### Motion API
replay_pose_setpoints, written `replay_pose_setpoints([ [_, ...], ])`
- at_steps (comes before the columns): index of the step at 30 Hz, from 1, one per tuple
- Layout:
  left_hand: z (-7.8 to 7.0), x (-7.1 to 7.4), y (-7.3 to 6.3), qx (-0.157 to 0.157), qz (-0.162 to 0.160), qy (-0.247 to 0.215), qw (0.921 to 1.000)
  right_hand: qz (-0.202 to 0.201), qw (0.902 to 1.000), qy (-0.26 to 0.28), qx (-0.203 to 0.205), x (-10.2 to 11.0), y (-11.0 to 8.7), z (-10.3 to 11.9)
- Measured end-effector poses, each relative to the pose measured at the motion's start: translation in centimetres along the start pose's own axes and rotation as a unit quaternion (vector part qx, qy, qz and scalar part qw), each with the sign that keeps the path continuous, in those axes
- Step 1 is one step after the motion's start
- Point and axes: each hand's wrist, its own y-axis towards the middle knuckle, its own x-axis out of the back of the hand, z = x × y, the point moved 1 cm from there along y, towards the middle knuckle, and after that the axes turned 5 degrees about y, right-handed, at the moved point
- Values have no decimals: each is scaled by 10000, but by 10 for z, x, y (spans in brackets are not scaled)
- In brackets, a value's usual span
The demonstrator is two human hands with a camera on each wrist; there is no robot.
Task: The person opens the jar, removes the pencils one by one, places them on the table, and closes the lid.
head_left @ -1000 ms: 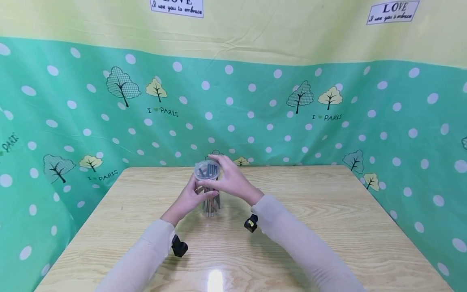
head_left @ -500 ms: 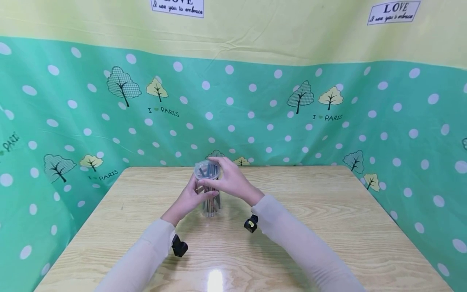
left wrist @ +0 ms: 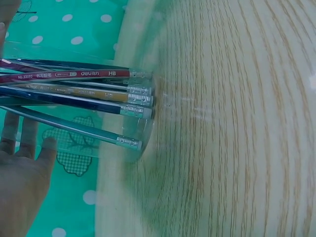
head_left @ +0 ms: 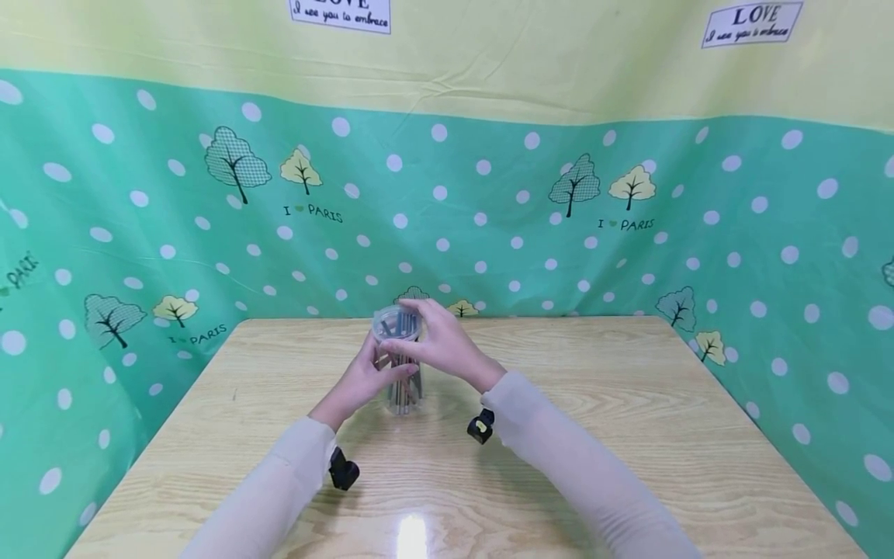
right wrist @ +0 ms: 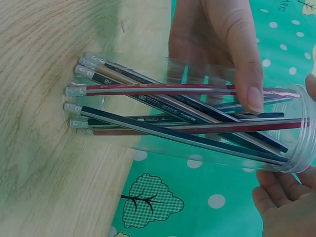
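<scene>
A clear plastic jar stands upright on the wooden table, holding several pencils with their eraser ends down. In the left wrist view, a red pencil marked HB shows among dark ones. My left hand grips the upper part of the jar, its thumb across the near side and its fingers behind. Over the top, my right hand holds the round clear lid by its rim, thumb in front and fingers at the far side. Through the lid the pencils' upper ends show.
The light wooden table reaches back to a green and yellow curtain printed with dots and trees. Black wrist cameras hang below both sleeves, the left camera lower in the head view than the right camera.
My right thumb has shifted slightly over the near edge of the lid. The jar and my left hand stay in place.
</scene>
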Motion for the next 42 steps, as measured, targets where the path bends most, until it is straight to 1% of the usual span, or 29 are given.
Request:
replay_pose_setpoints([
  [8, 1, 0, -1, -2, 95, -10, 10000, 39, 10000, -79, 2, 5, 1, 3],
  [15, -2, 0, -1, 54, 63, -41, 10000, 18, 9999, -88, 53, 11, 1, 6],
  [24, 0, 0, -2, 362, 84, -74, 9993, -15, 9994, -255, 230, 16, -10, 13],
  [29, -1, 0, -2, 465, 22, 23, 9989, 6, 9989, -325, 330, 18, -16, 15],
  [32, -1, 0, -1, 434, -8, 107, 9990, -23, 9990, -312, 327, 20, -20, 14],
  [35, -1, -1, -2, 429, -41, 89, 9990, -60, 9988, -315, 362, 23, -24, 13],
  [39, -2, -2, -3, 383, -53, 49, 9992, -32, 9986, -321, 431, 27, -30, 12],
  [42, -2, 0, -3, 286, -80, 102, 9995, 36, 9985, -298, 457, 30, -34, 12],
])
